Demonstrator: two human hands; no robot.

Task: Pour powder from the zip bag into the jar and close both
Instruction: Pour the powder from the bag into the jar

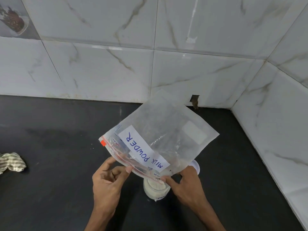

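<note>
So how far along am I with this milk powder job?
Pouring looks mostly done: the jar holds white powder and the zip bag looks nearly empty. In hand: left hand and right hand pinch its zip edge above the jar. Left: sealing the bag and fitting the lid, which lies beside the jar.

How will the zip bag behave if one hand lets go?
The zip bag looks thin and crinkled, so probably floppy; pinched by left hand and right hand at its zip edge, it would likely sag. It seems nearly empty, so likely light.
</note>
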